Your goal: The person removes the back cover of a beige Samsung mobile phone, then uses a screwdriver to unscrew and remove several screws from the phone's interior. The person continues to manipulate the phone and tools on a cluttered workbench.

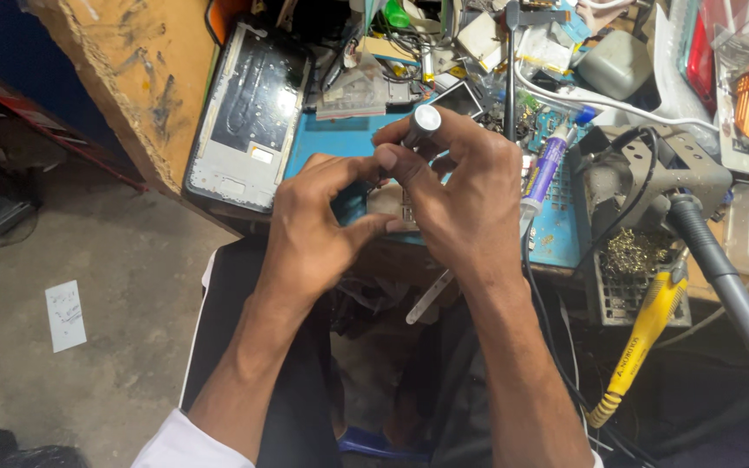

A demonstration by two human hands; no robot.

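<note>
My right hand (461, 195) is closed around a grey screwdriver handle (423, 122) that stands nearly upright, its tip hidden behind my fingers. My left hand (318, 221) pinches a small circuit board (389, 205) from the left, thumb and forefinger on its edge. Both hands meet over a blue work mat (340, 139) at the front of the bench. Most of the board is covered by my fingers.
A phone back frame (249, 117) lies at the left of the bench. A white syringe tube (548, 169), a soldering iron stand (652, 169) with brass wool (630, 256), a yellow-handled tool (643, 338) and tangled cables crowd the right. A paper scrap (65, 315) lies on the floor.
</note>
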